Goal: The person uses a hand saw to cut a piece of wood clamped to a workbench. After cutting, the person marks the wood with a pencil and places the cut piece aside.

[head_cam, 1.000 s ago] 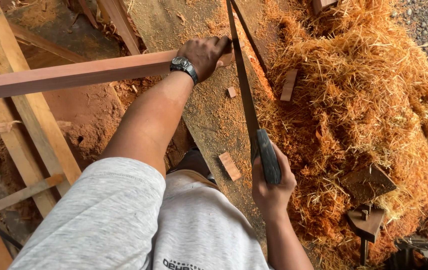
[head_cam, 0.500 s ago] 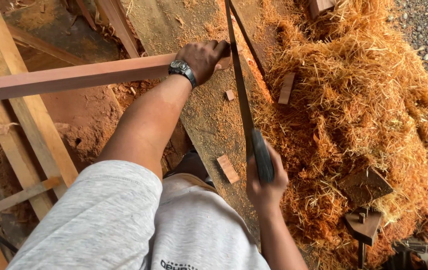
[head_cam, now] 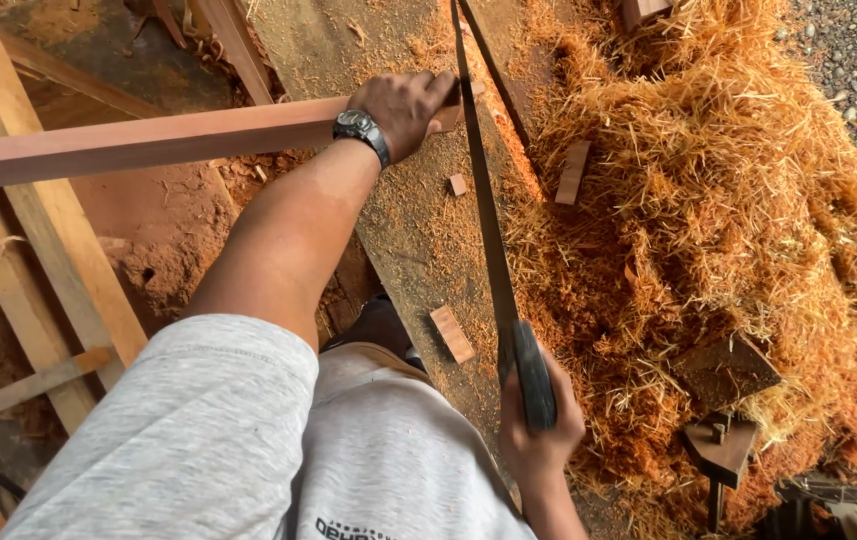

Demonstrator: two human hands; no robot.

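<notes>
My left hand [head_cam: 407, 108], with a wristwatch on it, presses down on the right end of a long reddish wooden batten [head_cam: 149, 140] that lies across a dusty plank [head_cam: 409, 230]. A handsaw [head_cam: 484, 200] runs from the batten's end down toward me; its blade sits against the batten right beside my left fingers. My right hand [head_cam: 539, 420] is closed around the saw's dark handle near the bottom of the view.
A big heap of orange wood shavings [head_cam: 709, 200] fills the right side. Small offcut blocks [head_cam: 452, 333] lie on the plank and in the shavings. Pale timber lengths [head_cam: 39, 260] lie at left. Metal clamp-like pieces [head_cam: 719, 440] sit at lower right, gravel at top right.
The saw and my right hand have drawn back toward me and slightly lower. My left hand stays on the batten end.
</notes>
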